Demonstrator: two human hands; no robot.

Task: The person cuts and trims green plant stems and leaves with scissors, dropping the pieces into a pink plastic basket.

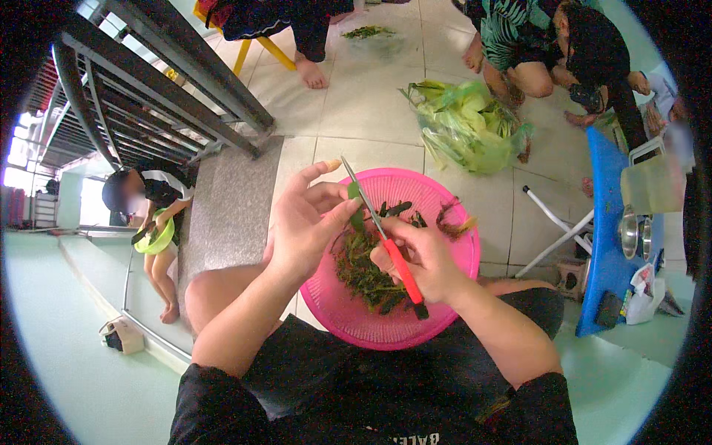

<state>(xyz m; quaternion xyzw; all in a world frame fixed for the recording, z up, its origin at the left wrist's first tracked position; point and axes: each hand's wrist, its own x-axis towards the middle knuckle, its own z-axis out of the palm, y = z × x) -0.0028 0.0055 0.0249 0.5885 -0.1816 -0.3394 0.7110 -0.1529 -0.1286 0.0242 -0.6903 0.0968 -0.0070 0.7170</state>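
Note:
My left hand (311, 217) pinches a small green vegetable piece (354, 207) between thumb and fingers, and a yellowish covering sits on one fingertip. My right hand (420, 253) grips a knife by its red handle (401, 271). The narrow metal blade (361, 192) points up and to the left, touching or just beside the green piece. Below both hands a pink plastic basket (471, 245) rests between my legs, with dark green leafy scraps (367, 272) inside. My right fingers hide part of the scraps.
A clear bag of leafy greens (467, 128) lies on the tiles beyond the basket. More greens (367, 32) lie farther off. At left, a person holds a light green bowl (158, 236) near a metal railing (167, 83). A blue table (601, 233) stands right; other people sit ahead.

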